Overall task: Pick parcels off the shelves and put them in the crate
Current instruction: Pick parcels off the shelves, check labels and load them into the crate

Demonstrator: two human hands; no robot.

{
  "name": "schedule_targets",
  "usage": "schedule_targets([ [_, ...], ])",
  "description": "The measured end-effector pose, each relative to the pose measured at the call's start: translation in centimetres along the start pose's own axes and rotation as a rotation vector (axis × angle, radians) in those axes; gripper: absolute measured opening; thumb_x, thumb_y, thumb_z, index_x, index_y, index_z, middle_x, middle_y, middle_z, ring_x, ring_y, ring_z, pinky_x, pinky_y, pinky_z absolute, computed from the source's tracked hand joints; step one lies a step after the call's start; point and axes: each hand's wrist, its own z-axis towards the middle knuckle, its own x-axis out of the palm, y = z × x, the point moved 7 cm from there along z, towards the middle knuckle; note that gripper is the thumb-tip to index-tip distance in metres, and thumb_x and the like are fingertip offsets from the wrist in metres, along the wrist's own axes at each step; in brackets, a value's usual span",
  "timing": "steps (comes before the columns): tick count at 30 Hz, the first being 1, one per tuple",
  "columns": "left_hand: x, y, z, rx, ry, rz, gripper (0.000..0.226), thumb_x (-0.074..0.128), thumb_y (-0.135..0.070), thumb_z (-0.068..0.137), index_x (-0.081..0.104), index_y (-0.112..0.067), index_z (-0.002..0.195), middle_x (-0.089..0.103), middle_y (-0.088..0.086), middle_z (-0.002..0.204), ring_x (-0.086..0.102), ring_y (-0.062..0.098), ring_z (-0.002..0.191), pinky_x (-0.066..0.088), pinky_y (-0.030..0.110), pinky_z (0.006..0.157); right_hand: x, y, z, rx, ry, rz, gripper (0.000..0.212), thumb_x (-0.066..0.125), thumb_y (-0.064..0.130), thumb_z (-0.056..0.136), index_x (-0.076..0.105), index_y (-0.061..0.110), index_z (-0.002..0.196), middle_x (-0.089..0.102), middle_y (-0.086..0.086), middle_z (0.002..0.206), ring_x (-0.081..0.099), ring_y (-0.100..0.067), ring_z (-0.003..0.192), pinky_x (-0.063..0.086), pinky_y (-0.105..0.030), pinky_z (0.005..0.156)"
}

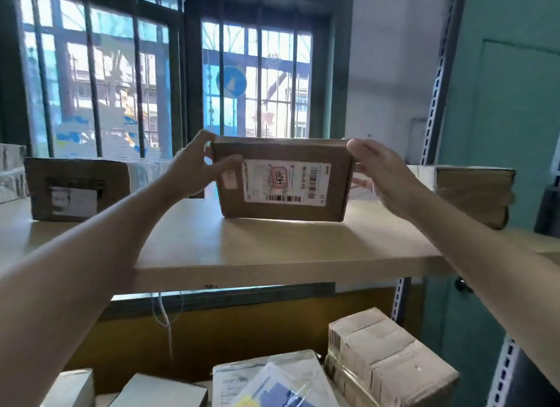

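A brown cardboard parcel (283, 179) with a white shipping label stands on its edge on the upper wooden shelf (257, 255), tilted slightly with its label facing me. My left hand (194, 167) grips its left end, thumb across the front. My right hand (385, 176) grips its right end, fingers over the top corner. No crate is in view.
Another brown box (75, 188) sits at the shelf's left, and a flat stack of parcels (472, 191) at its right. Below lie a taped cardboard box (391, 358), plastic mailers (272, 382) and white boxes (157, 391). A barred window is behind, and a metal upright (436, 82) at right.
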Motion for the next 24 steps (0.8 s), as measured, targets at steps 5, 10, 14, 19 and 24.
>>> schedule_targets([
  [5,-1.0,1.7,-0.3,-0.181,-0.105,-0.223,0.038,0.059,-0.038,0.085,0.041,-0.014,0.109,0.066,-0.002,0.078,0.066,0.012,0.065,0.055,0.019,0.05,2.5,-2.3,0.3,0.015,0.048,-0.098,0.058,0.056,0.038,0.088,0.032,0.028,0.139,0.064,0.01,0.1,0.064,-0.003,0.09,0.052,-0.028,0.079],
  [10,-0.6,0.8,-0.6,-0.132,-0.044,-0.182,0.025,0.05,-0.036,0.091,0.047,-0.017,0.107,0.069,0.008,0.088,0.067,0.019,0.076,0.057,0.03,0.064,1.3,-2.4,0.6,-0.044,-0.067,-0.052,0.044,0.055,0.032,0.091,0.034,0.046,0.127,0.064,0.004,0.101,0.068,-0.001,0.083,0.051,-0.011,0.06],
  [14,-0.8,0.4,-0.7,-0.149,-0.042,-0.266,0.016,0.056,-0.031,0.089,0.045,-0.019,0.087,0.069,0.008,0.082,0.067,0.019,0.063,0.056,0.032,0.061,0.1,-3.2,0.4,-0.024,-0.131,-0.022,0.03,0.058,0.035,0.089,0.046,0.044,0.114,0.065,-0.003,0.105,0.066,-0.009,0.089,0.052,-0.017,0.065],
  [19,0.2,-0.4,-1.3,-0.184,0.054,-0.23,0.025,0.053,-0.03,0.09,0.038,-0.017,0.076,0.068,0.01,0.08,0.068,0.022,0.061,0.058,0.031,0.055,-0.3,-4.8,-0.6,0.251,-0.12,0.11,0.036,0.06,0.033,0.088,0.055,0.017,0.119,0.071,-0.006,0.099,0.068,-0.012,0.074,0.053,-0.021,0.056],
  [24,1.6,-2.5,-2.8,-0.149,0.355,-0.215,0.041,0.063,-0.039,0.081,0.055,0.0,0.081,0.067,0.017,0.088,0.066,0.039,0.087,0.054,0.052,0.083,-2.2,-3.8,-3.2,0.331,0.0,0.219,0.029,0.059,0.015,0.086,0.06,0.026,0.113,0.076,-0.002,0.081,0.07,-0.012,0.062,0.051,-0.017,0.046],
])
